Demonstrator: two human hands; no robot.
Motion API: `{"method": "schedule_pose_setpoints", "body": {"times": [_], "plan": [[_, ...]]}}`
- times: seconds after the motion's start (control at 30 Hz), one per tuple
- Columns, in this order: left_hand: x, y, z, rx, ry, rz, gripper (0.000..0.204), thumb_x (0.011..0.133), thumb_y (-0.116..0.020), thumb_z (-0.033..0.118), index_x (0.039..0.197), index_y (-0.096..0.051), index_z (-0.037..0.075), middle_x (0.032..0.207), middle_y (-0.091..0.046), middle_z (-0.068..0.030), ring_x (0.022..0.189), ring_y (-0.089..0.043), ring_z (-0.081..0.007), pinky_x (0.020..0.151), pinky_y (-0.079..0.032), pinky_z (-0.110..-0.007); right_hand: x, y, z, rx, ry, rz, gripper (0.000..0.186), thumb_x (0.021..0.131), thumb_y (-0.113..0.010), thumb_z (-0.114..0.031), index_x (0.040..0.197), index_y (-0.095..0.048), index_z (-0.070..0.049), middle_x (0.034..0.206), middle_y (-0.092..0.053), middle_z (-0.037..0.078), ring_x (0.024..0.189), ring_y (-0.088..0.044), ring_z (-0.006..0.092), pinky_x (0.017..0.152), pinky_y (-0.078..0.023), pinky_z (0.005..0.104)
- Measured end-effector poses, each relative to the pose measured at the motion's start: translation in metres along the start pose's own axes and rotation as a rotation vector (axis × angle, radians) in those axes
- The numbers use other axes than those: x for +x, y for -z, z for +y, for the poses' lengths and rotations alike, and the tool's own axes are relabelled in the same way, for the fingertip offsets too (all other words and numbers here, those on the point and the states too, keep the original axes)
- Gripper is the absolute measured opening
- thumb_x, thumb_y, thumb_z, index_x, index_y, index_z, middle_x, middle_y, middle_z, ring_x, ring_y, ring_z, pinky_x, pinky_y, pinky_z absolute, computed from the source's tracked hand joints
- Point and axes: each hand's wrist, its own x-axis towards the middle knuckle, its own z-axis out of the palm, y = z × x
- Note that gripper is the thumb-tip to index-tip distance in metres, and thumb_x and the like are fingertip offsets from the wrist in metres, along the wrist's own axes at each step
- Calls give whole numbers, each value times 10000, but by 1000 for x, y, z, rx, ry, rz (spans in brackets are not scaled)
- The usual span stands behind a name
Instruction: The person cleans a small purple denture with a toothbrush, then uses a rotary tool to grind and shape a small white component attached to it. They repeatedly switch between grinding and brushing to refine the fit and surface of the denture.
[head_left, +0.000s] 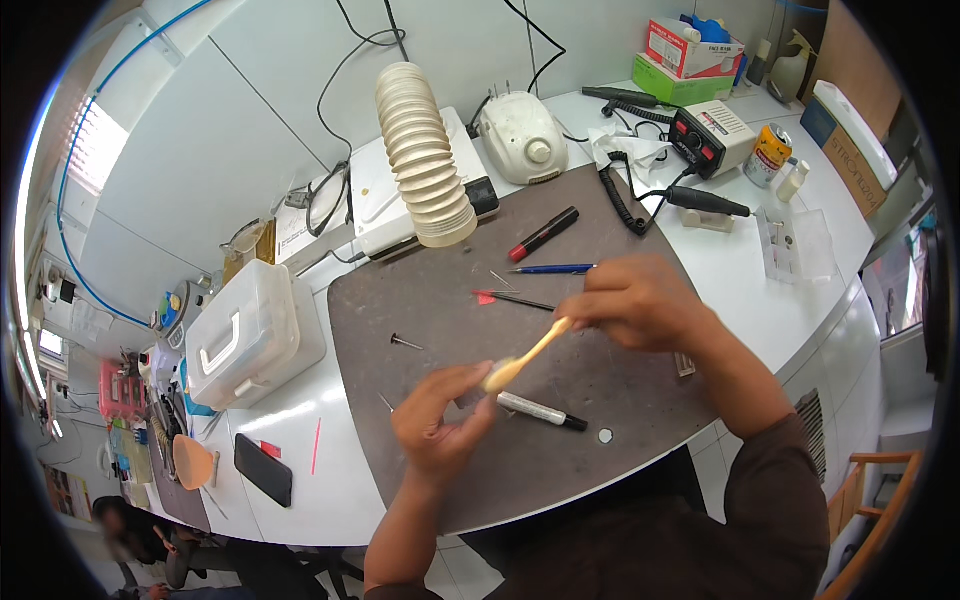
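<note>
Fingers of the right hand (640, 305) pinch the likely light, stiff yellow brush (531, 357) above the desk (740, 260) by its handle (550, 338), the best hold; what the left hand's (440, 415) curled fingers grip is unclear.

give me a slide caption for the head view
The right hand holds a yellow brush-like tool pointing toward the left hand, above a brown mat bearing a white marker.

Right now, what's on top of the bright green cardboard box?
A red-and-white cardboard box rests on the green box; the surface beneath is covered, unseen.
</note>
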Motion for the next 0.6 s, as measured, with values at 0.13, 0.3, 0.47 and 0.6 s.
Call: {"method": "schedule_pose_setpoints", "body": {"times": [0.13,0.3,0.47,0.6], "plan": [[5,-5,1,33,-60,-32,313,781,-719,-105,1089,-693,-61,1025,-713,-190,878,-721,-235,797,-573,-300,-4,-3,-3,-25,-15,-12,151,784,-775,-198,934,-760,-196,682,-552,-3,607,-578,200,519,-413,351],[-2,6,0,6,5,8,315,777,-717,-110,1088,-687,-65,1041,-711,-202,884,-720,-238,806,-575,-308,-4,22,12,-181,-56,15,96,834,-744,-231,921,-749,-190,691,-559,1,595,-572,210,515,-421,350],[1,0,-1,25,-2,52,325,772,-724,-108,1092,-685,-69,1041,-711,-204,896,-717,-236,816,-574,-311,-6,24,15,-69,-126,83,100,849,-744,-224,925,-744,-159,705,-565,12,603,-565,212,528,-417,352],[1,-1,2,85,-23,21,321,769,-729,-106,1085,-690,-70,1039,-712,-204,906,-715,-236,821,-575,-314,-1,2,-7,15,-53,42,143,813,-775,-215,938,-758,-149,689,-553,15,602,-553,204,525,-404,350]]}}
